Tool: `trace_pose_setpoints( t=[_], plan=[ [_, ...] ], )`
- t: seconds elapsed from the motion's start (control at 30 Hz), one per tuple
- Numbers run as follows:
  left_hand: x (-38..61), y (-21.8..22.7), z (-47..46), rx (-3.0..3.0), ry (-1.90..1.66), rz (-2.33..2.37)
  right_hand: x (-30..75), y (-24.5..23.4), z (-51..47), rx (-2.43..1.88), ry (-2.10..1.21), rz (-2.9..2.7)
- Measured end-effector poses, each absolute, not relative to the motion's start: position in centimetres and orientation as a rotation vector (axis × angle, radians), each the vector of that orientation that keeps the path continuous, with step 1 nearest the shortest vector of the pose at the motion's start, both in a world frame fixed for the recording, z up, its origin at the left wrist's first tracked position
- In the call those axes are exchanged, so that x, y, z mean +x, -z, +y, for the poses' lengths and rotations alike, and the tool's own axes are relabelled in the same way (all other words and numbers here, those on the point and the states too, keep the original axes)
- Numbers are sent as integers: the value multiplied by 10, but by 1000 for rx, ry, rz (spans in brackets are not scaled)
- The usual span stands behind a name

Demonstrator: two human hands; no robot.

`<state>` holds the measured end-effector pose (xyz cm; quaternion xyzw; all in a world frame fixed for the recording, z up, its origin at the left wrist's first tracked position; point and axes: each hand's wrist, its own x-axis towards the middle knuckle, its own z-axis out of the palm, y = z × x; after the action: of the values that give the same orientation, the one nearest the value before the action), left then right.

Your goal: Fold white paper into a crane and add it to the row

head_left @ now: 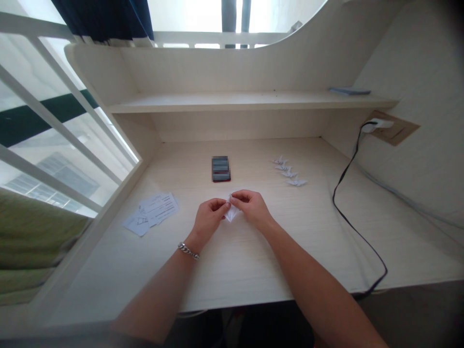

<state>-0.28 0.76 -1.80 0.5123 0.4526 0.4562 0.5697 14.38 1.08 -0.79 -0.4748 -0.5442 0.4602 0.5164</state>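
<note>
1. We see a pale wood-grain surface [232,280] reaching back beneath a long shelf [217,103], with a thin, flat blue-grey item [350,91] lying at the shelf's right end.
2. Near the middle of the surface, toward its front, is a small folded piece of white paper [231,215], its lower end tapering to a point; our 2 hands hold it between them.
3. Our left hand [208,215], with a silver chain bracelet [188,250] at the wrist, pinches the paper's left side between thumb and fingers; our right hand [253,207] has its fingers pinching the upper right.
4. Beyond the paper we find a dark phone [221,169], its face pixelated. To the right, 4 white origami cranes [283,168] form a slanting row; to the left, printed paper slips [159,209] overlap.
5. At our right, a black cable [340,181] runs from a white plug [379,124] at the wall outlet [404,130] down to the surface's front edge.
6. Around us are white bars [61,126] and green cloth [32,237] at left, and a dark blue curtain [108,19] above.
</note>
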Motion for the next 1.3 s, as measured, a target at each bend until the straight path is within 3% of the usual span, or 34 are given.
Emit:
trace_pose_setpoints(
  t=[0.73,1.3],
  plan=[
    [-3,15,4,1309,-1001,1062,150,2,10,-1092,-1316,-1176],
    [-5,19,6,1462,-900,1072,160,0,13,-1082,-1260,-1218]
  ],
)
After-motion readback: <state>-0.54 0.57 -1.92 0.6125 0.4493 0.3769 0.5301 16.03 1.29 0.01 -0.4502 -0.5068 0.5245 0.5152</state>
